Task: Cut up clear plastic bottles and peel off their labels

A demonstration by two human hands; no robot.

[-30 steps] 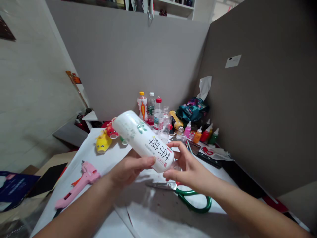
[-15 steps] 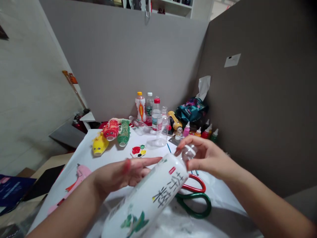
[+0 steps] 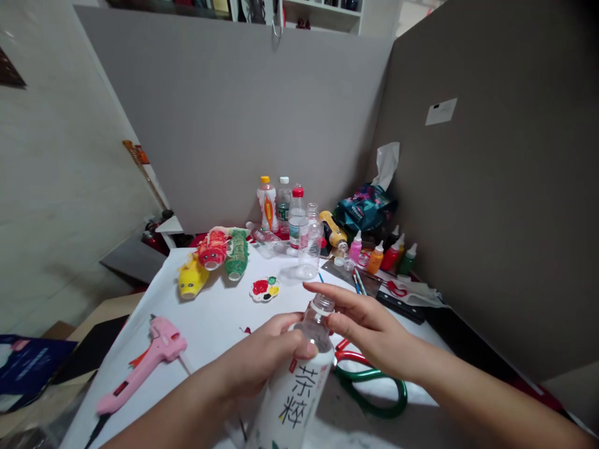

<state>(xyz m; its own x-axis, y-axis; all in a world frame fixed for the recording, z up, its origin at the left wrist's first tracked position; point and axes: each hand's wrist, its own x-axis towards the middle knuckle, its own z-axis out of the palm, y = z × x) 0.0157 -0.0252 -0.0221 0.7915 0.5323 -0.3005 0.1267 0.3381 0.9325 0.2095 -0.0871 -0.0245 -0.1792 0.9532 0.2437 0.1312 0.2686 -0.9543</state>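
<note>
Left of our grip: one pink glue gun (image 3: 161,346), near the left edge of the white table (image 3: 215,327); open tabletop between it and our left hand (image 3: 274,349). Beyond, leftward: yellow figure (image 3: 191,277), red figure (image 3: 214,249), green figure (image 3: 237,257), grouped. In grip: one white-labelled bottle (image 3: 299,390), tilted, neck uppermost; we clamp its shoulder with the left hand. Our right hand (image 3: 369,324): fingers about the neck; we cannot tell whether they close. Just right of bottle: scissors (image 3: 365,375). Farther right, beyond: black-handled knife (image 3: 400,308), near the right edge.
</note>
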